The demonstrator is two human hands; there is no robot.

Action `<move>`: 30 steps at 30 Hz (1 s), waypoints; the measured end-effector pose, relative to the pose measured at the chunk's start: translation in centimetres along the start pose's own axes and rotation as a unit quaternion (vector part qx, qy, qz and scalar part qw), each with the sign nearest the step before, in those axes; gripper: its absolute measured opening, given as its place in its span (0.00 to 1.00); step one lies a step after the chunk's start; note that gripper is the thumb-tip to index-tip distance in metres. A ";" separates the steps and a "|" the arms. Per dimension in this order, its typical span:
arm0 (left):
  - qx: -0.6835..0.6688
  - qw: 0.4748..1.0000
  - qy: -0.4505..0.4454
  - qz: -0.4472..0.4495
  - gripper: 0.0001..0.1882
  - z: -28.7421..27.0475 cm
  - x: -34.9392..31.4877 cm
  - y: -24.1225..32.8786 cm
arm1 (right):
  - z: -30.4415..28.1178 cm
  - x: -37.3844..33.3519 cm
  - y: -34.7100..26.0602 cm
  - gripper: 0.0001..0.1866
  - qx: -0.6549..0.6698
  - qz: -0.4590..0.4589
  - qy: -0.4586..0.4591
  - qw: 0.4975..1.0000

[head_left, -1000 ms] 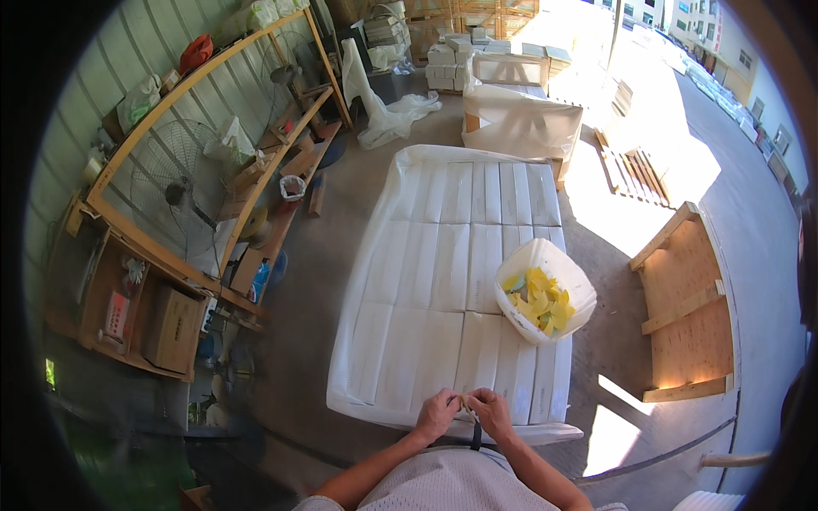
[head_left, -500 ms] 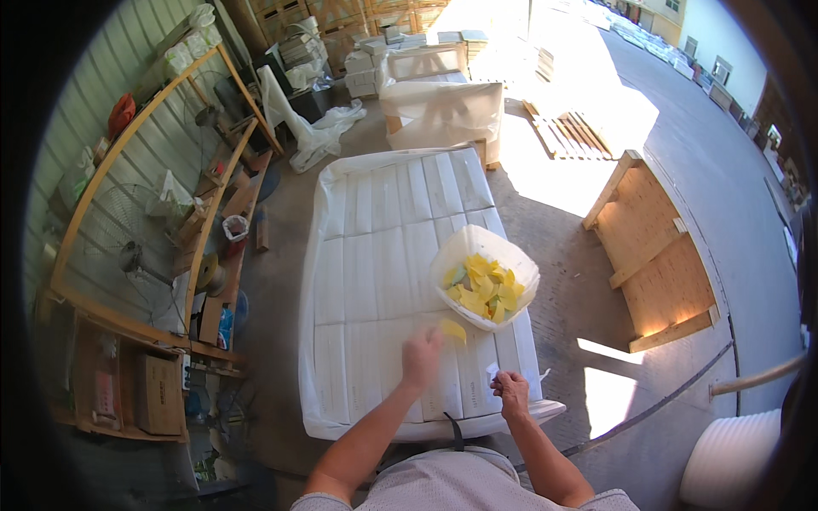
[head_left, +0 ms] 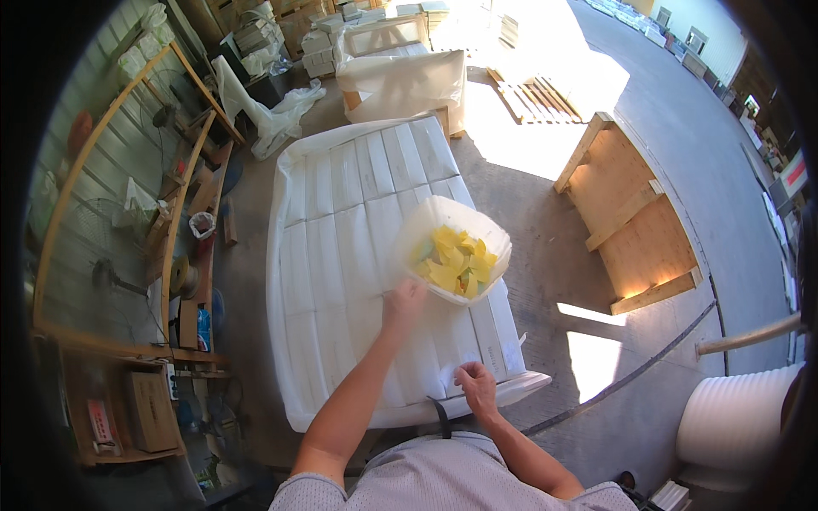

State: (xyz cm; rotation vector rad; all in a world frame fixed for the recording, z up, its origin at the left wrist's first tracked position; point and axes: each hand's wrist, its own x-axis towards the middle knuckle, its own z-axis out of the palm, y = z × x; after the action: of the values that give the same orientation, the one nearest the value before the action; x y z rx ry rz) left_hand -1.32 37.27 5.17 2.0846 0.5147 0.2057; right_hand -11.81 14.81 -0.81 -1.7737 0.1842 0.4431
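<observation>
A white squarish plastic tub (head_left: 490,228) with a pile of yellow paper slips (head_left: 457,262) in it stands on rows of long white cartons (head_left: 336,247). My left hand (head_left: 404,305) is at the near left side of the tub, smeared by motion; whether it touches the rim or holds anything I cannot tell. Nearer to me, my right hand (head_left: 476,385) is over the cartons near their front right corner, with its fingers curled together. Anything between those fingers is hidden. White plastic film (head_left: 283,341) runs along the edges of the cartons.
A wooden frame rack (head_left: 141,77) with shelves lines the left wall. Film-wrapped crates (head_left: 400,85) and a slatted pallet (head_left: 537,95) are beyond the cartons. At right stand a plywood panel with battens (head_left: 643,234) and a white foam roll (head_left: 733,416).
My left hand has moved from the cartons to the tub's side; the yellow slip at its fingers no longer shows. The white scrap at my right hand is out of sight. The view has shifted.
</observation>
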 end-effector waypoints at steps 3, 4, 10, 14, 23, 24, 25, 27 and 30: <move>-0.033 0.988 -0.112 -0.097 0.20 -1.6 -6.8 -4.0 | 1.3 0.0 -1.1 0.10 -0.085 -0.054 0.012 0.995; -0.041 0.985 -0.129 -0.108 0.20 -2.0 -8.6 -5.1 | 2.0 0.3 -1.5 0.10 -0.103 -0.074 0.009 0.992; -0.205 0.919 -0.187 -0.282 0.16 -4.9 -15.6 -9.2 | 7.2 0.3 -3.1 0.09 -0.180 -0.155 -0.052 0.970; -0.294 0.882 -0.130 -0.345 0.11 -6.8 -18.5 -11.5 | 10.6 0.3 -3.1 0.09 -0.193 -0.170 -0.098 0.961; -0.326 0.859 0.011 -0.394 0.12 -9.1 -23.3 -18.0 | 18.3 -0.3 -1.1 0.11 -0.231 -0.127 -0.225 0.938; -0.329 0.859 0.040 -0.392 0.10 -9.2 -23.8 -18.9 | 19.4 -0.3 -0.9 0.11 -0.243 -0.130 -0.237 0.932; -0.333 0.851 0.067 -0.400 0.08 -9.2 -24.1 -19.8 | 20.6 -0.3 -0.7 0.11 -0.253 -0.133 -0.248 0.925; -0.304 0.854 0.118 -0.407 0.07 -9.2 -24.7 -22.0 | 23.3 -0.3 -0.3 0.11 -0.280 -0.140 -0.269 0.911; -0.181 0.883 0.185 -0.392 0.10 -9.8 -25.0 -25.8 | 27.4 -0.5 0.3 0.12 -0.319 -0.160 -0.292 0.887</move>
State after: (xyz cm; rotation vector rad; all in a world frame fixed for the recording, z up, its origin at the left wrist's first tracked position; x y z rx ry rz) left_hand -34.32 45.88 -9.85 1.3369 1.3899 0.1985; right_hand -17.75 41.00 -6.12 -2.1552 -0.7534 0.8366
